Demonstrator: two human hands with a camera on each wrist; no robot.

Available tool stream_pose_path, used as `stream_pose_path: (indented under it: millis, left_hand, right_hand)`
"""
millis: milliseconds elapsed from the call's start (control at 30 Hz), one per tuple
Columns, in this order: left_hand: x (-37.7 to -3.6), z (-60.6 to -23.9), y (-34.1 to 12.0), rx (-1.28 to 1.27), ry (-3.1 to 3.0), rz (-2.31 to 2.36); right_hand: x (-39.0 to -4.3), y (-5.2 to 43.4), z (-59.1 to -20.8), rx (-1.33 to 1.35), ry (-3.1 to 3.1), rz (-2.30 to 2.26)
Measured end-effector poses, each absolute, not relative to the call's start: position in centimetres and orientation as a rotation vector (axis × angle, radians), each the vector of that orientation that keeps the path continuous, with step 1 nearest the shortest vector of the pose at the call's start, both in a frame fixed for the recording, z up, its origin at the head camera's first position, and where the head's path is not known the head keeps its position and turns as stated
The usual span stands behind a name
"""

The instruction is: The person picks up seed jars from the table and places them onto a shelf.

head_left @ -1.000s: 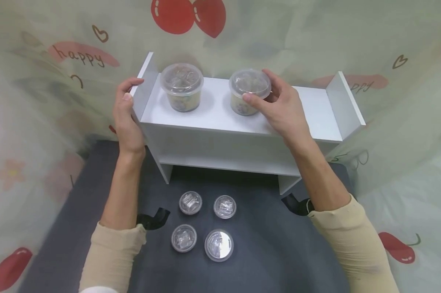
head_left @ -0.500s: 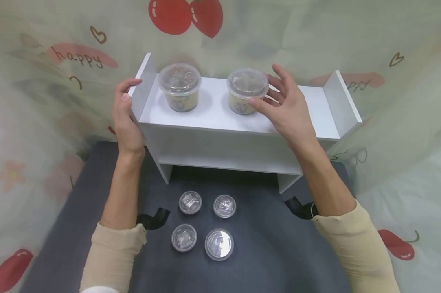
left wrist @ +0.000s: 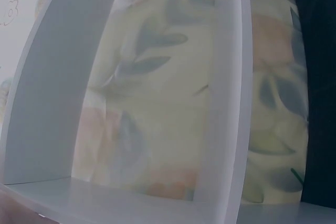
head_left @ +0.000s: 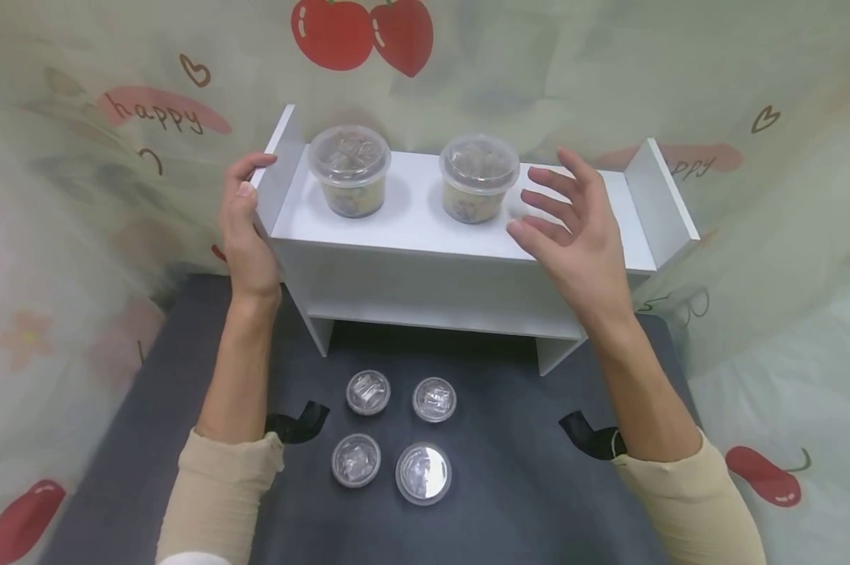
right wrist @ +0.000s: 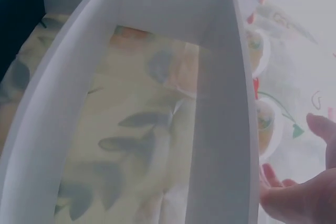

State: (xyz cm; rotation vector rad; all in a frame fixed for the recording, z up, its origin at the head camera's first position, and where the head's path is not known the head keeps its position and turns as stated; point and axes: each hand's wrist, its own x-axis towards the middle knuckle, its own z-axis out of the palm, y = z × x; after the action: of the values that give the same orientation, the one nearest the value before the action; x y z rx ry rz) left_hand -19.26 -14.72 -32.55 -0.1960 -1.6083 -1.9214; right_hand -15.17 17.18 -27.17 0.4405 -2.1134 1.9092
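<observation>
Two lidded clear plastic tubs stand upright on the top board of a white shelf unit. The left tub is near the left side panel; the right tub sits around the middle. My left hand grips the left side panel, fingers over its outer edge. Just right of the right tub, my right hand hovers with spread, slightly bent fingers, holding nothing and apart from the tub. In the right wrist view, both tubs are partly hidden behind the top board, and the right hand shows beside it.
Several small clear lidded cups, one of them a cup with a shiny lid, lie on the dark tabletop before the shelf. The lower shelf board spans between the legs. A printed curtain hangs close behind and at the sides.
My right hand has let go of the right tub and drawn away to the right and slightly toward me. The tub stays put, and my left hand keeps its hold on the panel.
</observation>
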Motion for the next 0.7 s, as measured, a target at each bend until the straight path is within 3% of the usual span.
stream_pose_path:
  millis: [700]
  left_hand:
    - [-19.3,-32.6,-14.7,-0.216,-1.588,-1.942]
  right_hand:
    - [-11.9,19.3,-30.7,0.905,-2.082,1.851]
